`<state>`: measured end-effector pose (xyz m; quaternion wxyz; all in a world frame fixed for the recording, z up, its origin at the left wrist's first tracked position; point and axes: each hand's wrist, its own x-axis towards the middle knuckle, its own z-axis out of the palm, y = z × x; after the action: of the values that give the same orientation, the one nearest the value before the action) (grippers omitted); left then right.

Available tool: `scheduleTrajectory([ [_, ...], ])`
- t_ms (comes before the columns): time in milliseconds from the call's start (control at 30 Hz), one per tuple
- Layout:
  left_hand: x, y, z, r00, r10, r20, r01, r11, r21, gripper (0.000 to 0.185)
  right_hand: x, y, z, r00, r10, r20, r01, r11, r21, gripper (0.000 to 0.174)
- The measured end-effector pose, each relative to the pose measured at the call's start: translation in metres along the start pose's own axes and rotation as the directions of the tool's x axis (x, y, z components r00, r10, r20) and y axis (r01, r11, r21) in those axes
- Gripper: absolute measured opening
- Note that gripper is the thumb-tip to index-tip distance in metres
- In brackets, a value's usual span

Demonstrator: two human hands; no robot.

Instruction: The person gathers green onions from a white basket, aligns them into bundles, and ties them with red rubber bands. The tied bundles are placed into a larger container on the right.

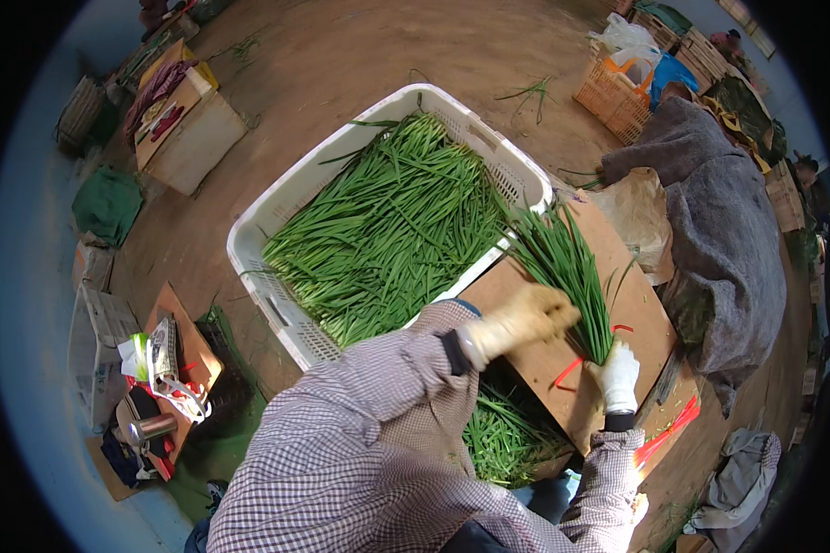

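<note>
A bunch of green Chinese chives (570, 269) lies over a brown board (636, 290), its leaf tips by the crate's rim. My right hand (615, 377), in a white glove, grips its lower end. My left hand (539, 314), in a yellowish glove and slightly blurred, is beside the leaves with curled fingers; whether it holds any is unclear. A red tie (568, 373) lies on the board between my hands, and another red strip (621, 328) shows by the bunch's lower end. Many more chives (394, 228) fill the white plastic crate (249, 228).
Red ties (667, 432) lie in a bundle at the board's lower right. Loose green leaves (505, 435) are piled below the board. A grey blanket (726, 256) covers something at right, near an orange basket (612, 100). Boxes (194, 138) and a cluttered small table (180, 345) stand at left.
</note>
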<state>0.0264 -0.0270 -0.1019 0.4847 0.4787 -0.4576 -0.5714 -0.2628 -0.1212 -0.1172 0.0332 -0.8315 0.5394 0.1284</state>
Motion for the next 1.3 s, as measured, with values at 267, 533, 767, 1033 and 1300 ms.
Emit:
scheduleTrajectory([
  [267, 0.076, -0.078, -0.307, 0.726, 0.194, -0.660, 0.432, 0.618, 0.656, 0.061, -0.085, -0.068, -0.053, 0.853, -0.102, -0.512, 0.323, 0.873, 0.364, 0.062],
  [533, 0.149, -0.152, -0.265, 0.739, 0.145, -0.658, 0.664, 0.006, 0.747, 0.137, -0.107, -0.125, -0.032, 0.946, -0.103, -0.308, 0.266, 0.793, 0.549, 0.047],
  [767, 0.155, -0.166, -0.235, 0.713, 0.026, -0.700, 0.700, 0.028, 0.714, 0.136, -0.083, -0.139, -0.028, 0.937, -0.211, -0.279, 0.339, 0.750, 0.568, 0.041],
  [1033, 0.055, -0.145, -0.325, 0.618, -0.252, -0.745, 0.007, 0.949, -0.315, 0.066, -0.034, -0.149, -0.049, 0.825, -0.399, -0.401, 0.559, 0.678, 0.476, 0.036],
  [1300, -0.057, -0.078, -0.302, 0.935, 0.007, -0.356, -0.163, 0.898, -0.408, 0.074, 0.112, -0.277, -0.056, 0.804, -0.473, -0.361, 0.527, 0.285, 0.800, 0.120],
])
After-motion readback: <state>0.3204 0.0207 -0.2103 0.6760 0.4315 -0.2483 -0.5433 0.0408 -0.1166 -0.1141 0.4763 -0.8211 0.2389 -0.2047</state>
